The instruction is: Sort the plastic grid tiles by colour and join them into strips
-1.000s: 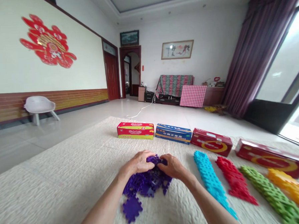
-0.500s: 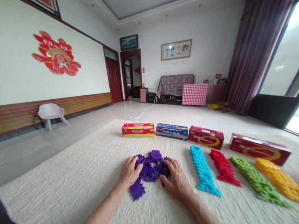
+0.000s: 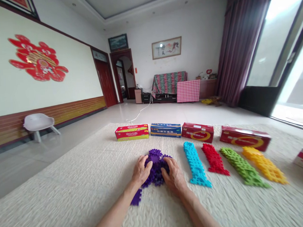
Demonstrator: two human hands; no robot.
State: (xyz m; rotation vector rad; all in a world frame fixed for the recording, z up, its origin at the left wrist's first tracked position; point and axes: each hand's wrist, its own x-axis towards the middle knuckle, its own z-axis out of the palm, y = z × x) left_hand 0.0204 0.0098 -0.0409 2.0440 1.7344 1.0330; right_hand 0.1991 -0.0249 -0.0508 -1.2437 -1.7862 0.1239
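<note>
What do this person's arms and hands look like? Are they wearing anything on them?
Both are bare. The left forearm and right forearm show no sleeve in view, and the left hand and right hand wear no gloves. I can make out no watch, bracelet, ring or markings.

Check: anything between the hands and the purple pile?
Nothing visible. The left hand and right hand both rest directly on the purple interlocking tiles, with nothing between. The nearest other thing, a blue interlocking strip, lies apart to the right of the right hand, outside that space.
</note>
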